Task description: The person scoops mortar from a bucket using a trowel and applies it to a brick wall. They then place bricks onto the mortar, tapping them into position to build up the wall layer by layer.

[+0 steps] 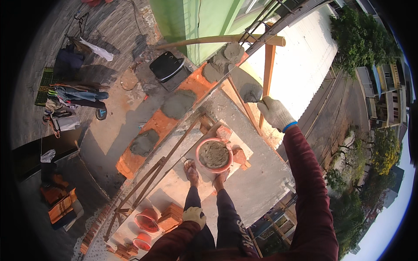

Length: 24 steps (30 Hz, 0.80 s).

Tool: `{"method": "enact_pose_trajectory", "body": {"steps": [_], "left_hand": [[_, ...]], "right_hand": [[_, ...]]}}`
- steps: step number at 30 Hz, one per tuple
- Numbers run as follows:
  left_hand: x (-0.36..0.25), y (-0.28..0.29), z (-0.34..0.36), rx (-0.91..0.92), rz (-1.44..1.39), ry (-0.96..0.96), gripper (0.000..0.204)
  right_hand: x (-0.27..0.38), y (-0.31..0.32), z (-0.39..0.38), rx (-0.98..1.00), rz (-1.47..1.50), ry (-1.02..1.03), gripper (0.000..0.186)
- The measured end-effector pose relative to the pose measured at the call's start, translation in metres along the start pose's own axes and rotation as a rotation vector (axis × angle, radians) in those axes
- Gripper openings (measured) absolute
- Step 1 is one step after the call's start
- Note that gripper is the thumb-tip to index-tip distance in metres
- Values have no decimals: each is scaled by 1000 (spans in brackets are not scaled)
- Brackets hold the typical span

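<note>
along the brick wall (pixel 161 125), soft mortar patches (pixel 178 104) are spread. the bucket (pixel 213 170), mortar-filled and probably heavy, is best lifted by its rim. near the wall's far end, the likely stiff trowel (pixel 251 92) is gripped, handle-end, by the curled right hand (pixel 276 114). the left hand (pixel 194 216) is rested on a leg (pixel 193 198); its closure cannot be told.

one trowel (pixel 251 94), two gloves (pixel 277 114), one mortar tub (pixel 215 170), two red buckets (pixel 147 220) by the platform's (pixel 167 191) left edge, plus one black container (pixel 165 66)
</note>
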State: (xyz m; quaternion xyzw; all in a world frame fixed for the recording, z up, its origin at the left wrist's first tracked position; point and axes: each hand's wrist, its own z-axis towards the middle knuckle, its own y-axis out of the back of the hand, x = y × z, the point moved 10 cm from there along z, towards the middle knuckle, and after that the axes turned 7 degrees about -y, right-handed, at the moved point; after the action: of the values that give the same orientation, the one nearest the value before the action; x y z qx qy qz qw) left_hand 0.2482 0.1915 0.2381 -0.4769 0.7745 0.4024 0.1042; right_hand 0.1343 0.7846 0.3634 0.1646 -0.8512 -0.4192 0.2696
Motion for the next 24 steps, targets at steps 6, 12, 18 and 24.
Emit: {"method": "enact_pose_trajectory", "body": {"steps": [6, 12, 18, 24], "left_hand": [[4, -6, 1, 53, 61, -10, 40], [1, -5, -1, 18, 56, -22, 38], [-4, -5, 0, 4, 39, -34, 36], [-6, -6, -4, 51, 26, -6, 37]], "right_hand": [[9, -2, 79, -130, -148, 85, 39], [-11, 6, 80, 56, 264, -237, 53], [-9, -46, 62, 157, 600, -83, 53], [-8, -151, 42, -108, 773, -19, 52]]}}
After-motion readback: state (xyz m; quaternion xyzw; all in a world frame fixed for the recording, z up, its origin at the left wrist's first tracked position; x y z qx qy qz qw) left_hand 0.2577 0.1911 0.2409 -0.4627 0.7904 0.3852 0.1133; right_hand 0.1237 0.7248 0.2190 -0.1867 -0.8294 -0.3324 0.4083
